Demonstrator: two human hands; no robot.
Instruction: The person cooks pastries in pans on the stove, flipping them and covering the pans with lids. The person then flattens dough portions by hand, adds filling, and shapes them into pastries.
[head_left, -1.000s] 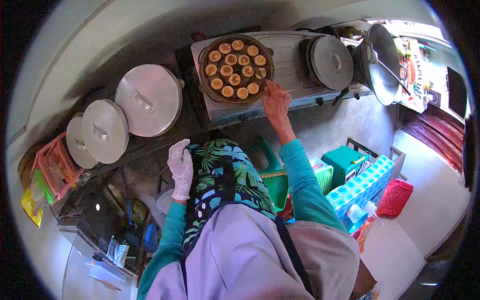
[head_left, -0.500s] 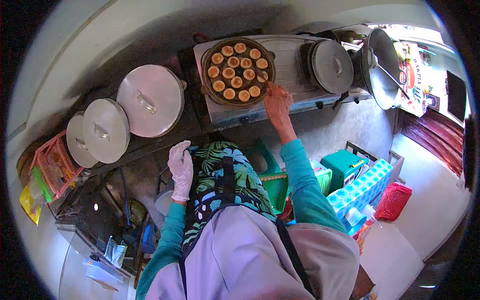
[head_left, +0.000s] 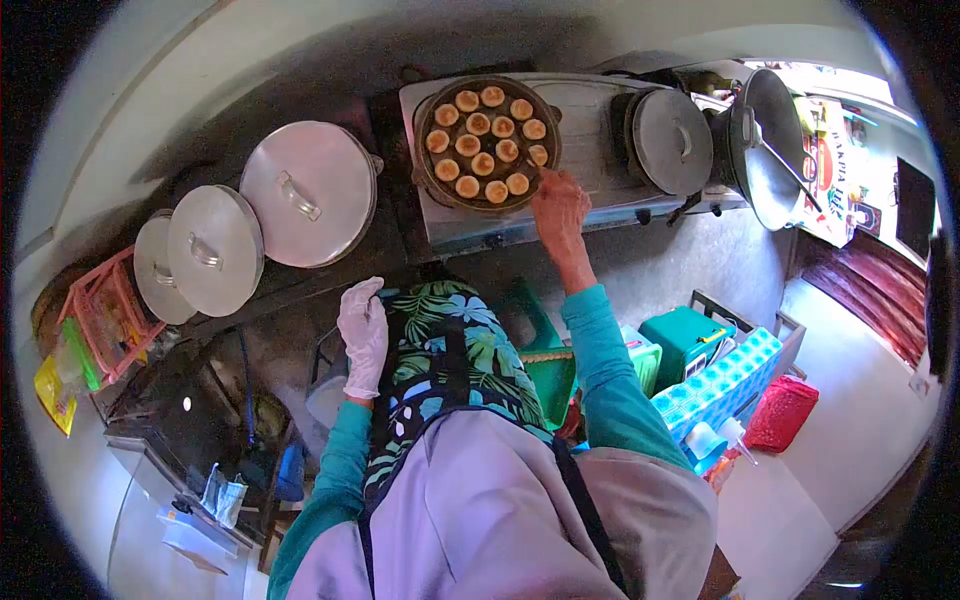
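Round, browned cakes [head_left: 478,124] lie in a dark round pan [head_left: 450,189] on the stove. My right hand [head_left: 561,205] is bare and closed at the pan's near right edge. From its fingers a thin utensil, partly hidden, reaches toward the rightmost cake [head_left: 538,156]; its exact kind is unclear. My left hand [head_left: 362,328], in a white glove, is held beside the leafy-patterned apron [head_left: 440,320], away from the pan. Its fingers are curled together, and whatever may be inside them is hidden.
Left of the stove [head_left: 585,135] stand several lidded pots [head_left: 300,200]. A lidded pan [head_left: 672,140] sits at the stove's right, beside a large wok [head_left: 775,160]. Below right are a green box [head_left: 683,345] and a blue checked box [head_left: 720,385]. A pink basket [head_left: 105,310] is far left.
The view has shifted slightly, so the stove and pan appear a little further right. My right hand stays by the rightmost cake, which looks slightly tilted. The left hand is nearly still.
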